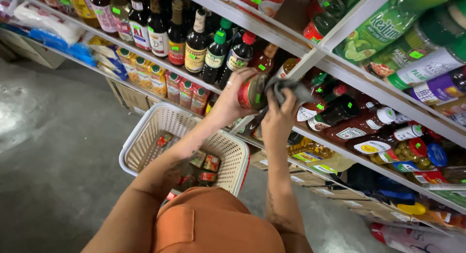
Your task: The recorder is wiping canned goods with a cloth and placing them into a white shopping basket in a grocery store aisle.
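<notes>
1. The left hand grips a small red-labelled can, held up before the shelf at 12 o'clock.
2. The right hand presses a grey cloth against the can's 3 o'clock side.
3. Wiping looks mid-way: several small cans lie in the white basket at 7 o'clock, judged still waiting or done, cannot tell.

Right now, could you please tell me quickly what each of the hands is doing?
Left hand: closed around a red can, holding it up by the shelf.
Right hand: closed on a dark grey cloth, pressed against the can.
</notes>
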